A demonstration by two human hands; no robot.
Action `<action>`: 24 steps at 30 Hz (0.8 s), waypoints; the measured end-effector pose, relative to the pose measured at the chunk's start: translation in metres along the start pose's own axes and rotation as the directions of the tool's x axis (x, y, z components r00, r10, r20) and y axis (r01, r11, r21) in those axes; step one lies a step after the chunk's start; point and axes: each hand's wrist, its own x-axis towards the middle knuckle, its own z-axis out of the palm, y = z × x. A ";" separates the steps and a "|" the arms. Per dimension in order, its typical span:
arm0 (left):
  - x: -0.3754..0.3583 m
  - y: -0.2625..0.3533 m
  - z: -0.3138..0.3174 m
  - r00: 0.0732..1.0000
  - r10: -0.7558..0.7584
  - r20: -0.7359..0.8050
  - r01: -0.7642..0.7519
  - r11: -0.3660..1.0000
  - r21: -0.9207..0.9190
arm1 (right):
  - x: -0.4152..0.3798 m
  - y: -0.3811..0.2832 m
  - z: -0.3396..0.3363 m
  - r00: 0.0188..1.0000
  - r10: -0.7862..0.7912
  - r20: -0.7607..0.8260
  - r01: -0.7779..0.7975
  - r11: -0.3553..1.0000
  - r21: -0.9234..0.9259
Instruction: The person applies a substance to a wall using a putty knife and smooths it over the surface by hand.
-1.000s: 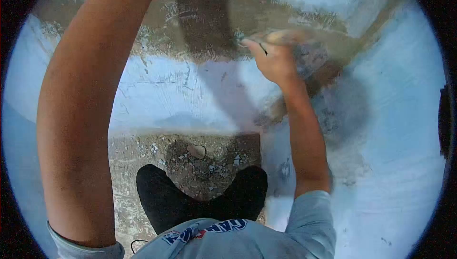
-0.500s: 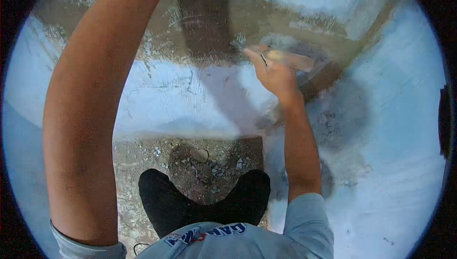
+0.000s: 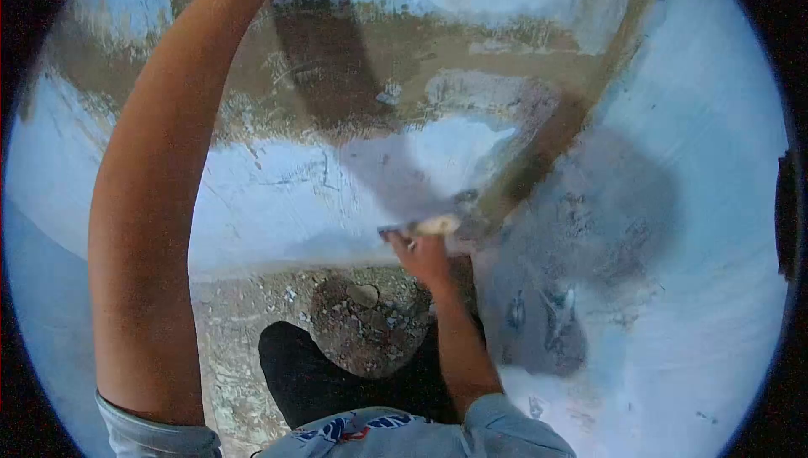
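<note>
My right hand (image 3: 427, 258) is closed around what looks like a scraper (image 3: 438, 225) with a pale handle; its dark end points left. Motion blurs the tool, so the blade is not clear. The hand is low on the pale blue-white wall (image 3: 278, 205), just above the floor. My left arm (image 3: 156, 205) reaches up along the left side, and its hand is beyond the top edge. Higher on the wall runs a brown band (image 3: 404, 45) where the paint is off, with ragged edges.
Paint chips and crumbs litter the floor (image 3: 240, 323) around my dark trouser legs (image 3: 295, 365). A brown strip (image 3: 539, 159) follows the corner at the right, where another pale wall (image 3: 699, 231) begins. Shadows of my head and arms fall on the walls.
My right hand has moved down and left with the scraper, from the brown band to the wall's lower edge. The view has shifted slightly; my left arm stays raised.
</note>
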 end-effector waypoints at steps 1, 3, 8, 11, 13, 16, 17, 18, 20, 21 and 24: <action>0.001 -0.001 0.000 1.000 -0.001 0.006 0.001 1.000 -0.004 | -0.014 0.033 0.033 0.999 0.033 0.005 -0.034 0.997 0.074; 0.002 0.001 -0.005 1.000 0.001 0.029 -0.001 1.000 -0.014 | -0.049 0.042 0.069 0.991 -0.086 -0.101 0.081 0.995 -0.052; -0.005 0.012 -0.018 0.992 -0.002 0.126 0.006 1.000 -0.029 | -0.103 0.070 0.121 0.978 0.207 0.006 -0.207 0.977 0.045; -0.053 0.034 -0.032 0.977 0.116 0.181 -0.085 0.981 -0.172 | -0.095 0.086 0.132 0.963 0.270 -0.006 -0.269 0.961 -0.058; -0.093 0.051 -0.056 0.908 0.223 0.355 -0.149 0.964 -0.222 | -0.093 0.103 0.145 0.966 0.097 -0.241 -0.088 0.995 0.050; -0.148 0.069 -0.074 0.867 0.274 0.415 -0.162 0.945 -0.284 | -0.083 0.095 0.126 0.946 0.323 0.011 -0.316 0.919 0.236; -0.162 0.073 -0.077 0.853 0.280 0.440 -0.166 0.945 -0.280 | -0.081 0.106 0.132 0.949 0.314 -0.019 -0.295 0.910 0.292; -0.170 0.076 -0.081 0.843 0.284 0.457 -0.156 0.942 -0.297 | -0.080 0.112 0.136 0.950 0.309 -0.046 -0.275 0.896 0.348; -0.190 0.079 -0.090 0.814 0.299 0.498 -0.133 0.931 -0.340 | -0.089 0.087 0.121 0.941 0.316 -0.120 -0.238 0.871 0.429; -0.202 0.081 -0.097 0.771 0.335 0.542 -0.132 0.916 -0.378 | -0.095 0.069 0.110 0.928 0.365 -0.079 -0.280 0.820 0.498; -0.246 0.081 -0.115 0.666 0.452 0.593 -0.176 0.868 -0.465 | -0.110 0.047 0.103 0.881 0.474 0.009 -0.358 0.653 0.668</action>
